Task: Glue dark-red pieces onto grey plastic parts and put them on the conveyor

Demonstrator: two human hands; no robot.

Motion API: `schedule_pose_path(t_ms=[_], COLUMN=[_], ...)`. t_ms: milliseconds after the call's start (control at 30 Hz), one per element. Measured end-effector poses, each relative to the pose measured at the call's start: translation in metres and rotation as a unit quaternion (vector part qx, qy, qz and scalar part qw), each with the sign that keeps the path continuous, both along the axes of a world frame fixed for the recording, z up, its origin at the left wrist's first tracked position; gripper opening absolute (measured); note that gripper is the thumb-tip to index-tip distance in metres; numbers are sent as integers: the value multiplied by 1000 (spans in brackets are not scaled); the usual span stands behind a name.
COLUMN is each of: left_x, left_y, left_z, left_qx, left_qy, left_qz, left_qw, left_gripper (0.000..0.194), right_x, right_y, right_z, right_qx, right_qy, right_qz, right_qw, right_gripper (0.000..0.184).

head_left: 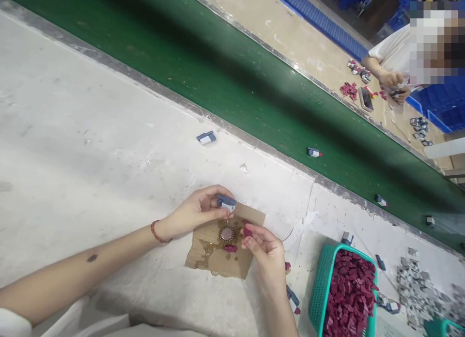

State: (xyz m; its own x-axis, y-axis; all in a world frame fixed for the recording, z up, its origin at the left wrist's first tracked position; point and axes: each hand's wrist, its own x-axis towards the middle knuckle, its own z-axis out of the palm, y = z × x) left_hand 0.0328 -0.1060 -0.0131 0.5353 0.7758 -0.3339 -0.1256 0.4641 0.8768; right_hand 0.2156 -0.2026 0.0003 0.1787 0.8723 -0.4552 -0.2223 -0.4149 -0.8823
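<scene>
My left hand (208, 207) pinches a small dark-blue and light-grey plastic part (226, 203) above a piece of cardboard (209, 257). Between the thumb and fingers of my right hand (267, 250) is a small maroon plastic piece (247, 230), partly hidden by the fingertips. The two held parts are apart. On the wet-stained cardboard, between and below my hands, sits a round bottle-cap-like dish (227, 234) with a brownish middle. Another maroon piece (230, 248) lies just below that dish.
A teal basket (317, 283) of maroon pieces stands at right, beside a pile of grey parts (417, 288). A blue-grey part (206, 138) lies near the belt edge. The green conveyor belt (163, 75) carries several assembled parts. Across it, a co-worker's hands (394, 83) handle parts.
</scene>
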Motion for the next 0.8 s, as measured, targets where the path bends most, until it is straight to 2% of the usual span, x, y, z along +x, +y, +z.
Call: schedule_pose_path(t_ms=[100, 167, 367, 500, 567, 667, 800], left_x=[0, 0, 0, 1, 2, 2, 3], left_y=[0, 1, -2, -5, -5, -6, -6], left_z=[-2, -2, -1, 0, 0, -2, -5], left_qx=[8, 17, 34, 38, 49, 61, 73], left_qy=[-10, -18, -24, -30, -26, -17, -8], left_qz=[4, 16, 27, 27, 33, 36, 32], left_qw=[1000, 1000, 999, 998, 998, 997, 997], left_gripper=[36, 34, 31, 30, 30, 30, 34], right_x=[-2, -5, -13, -16, -16, -17, -18], right_y=[-2, -2, -2, 0, 1, 2, 3], right_z=[1, 2, 1, -1, 0, 3, 4], right_qx=[41, 80, 187, 246, 248, 244, 242], right_qy=[-101, -193, -354, -460, -496, -517, -525], right_qz=[48, 86, 199, 251, 274, 293, 289], right_qw=[993, 974, 895, 815, 786, 766, 763], right_gripper=[22, 19, 16, 27, 32, 36, 35])
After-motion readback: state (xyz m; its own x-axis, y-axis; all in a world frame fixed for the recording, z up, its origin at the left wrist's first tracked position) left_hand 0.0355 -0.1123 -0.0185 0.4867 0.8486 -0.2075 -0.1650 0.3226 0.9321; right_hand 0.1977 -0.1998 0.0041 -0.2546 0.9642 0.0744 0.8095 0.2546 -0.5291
